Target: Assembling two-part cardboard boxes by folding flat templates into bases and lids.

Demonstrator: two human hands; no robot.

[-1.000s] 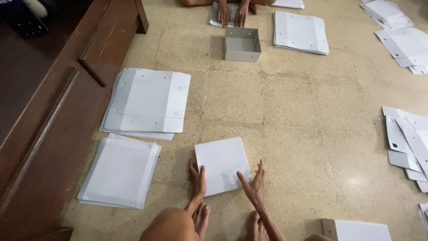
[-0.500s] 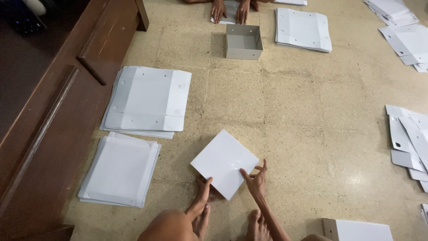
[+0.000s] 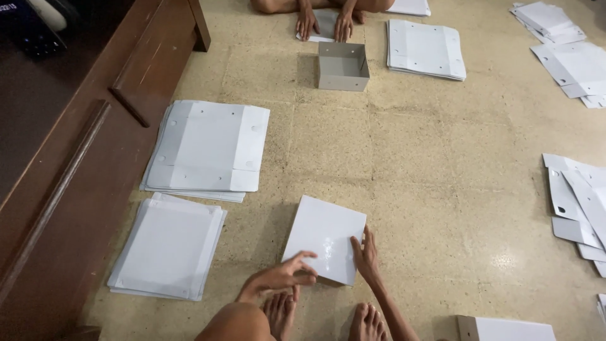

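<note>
both hands [image 3: 325, 268] rest open on the white box's [image 3: 323, 237] near edge; bare floor [image 3: 416, 189] beyond.

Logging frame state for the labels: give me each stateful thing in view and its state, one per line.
White box: assembled, closed side up, on the floor, skewed.
Left hand: open, fingertips on the box's near edge.
Right hand: open, flat on the box's right corner.
Grey box: assembled, open top up, empty.
Flat sheet stacks: unfolded, lying flat.
</note>
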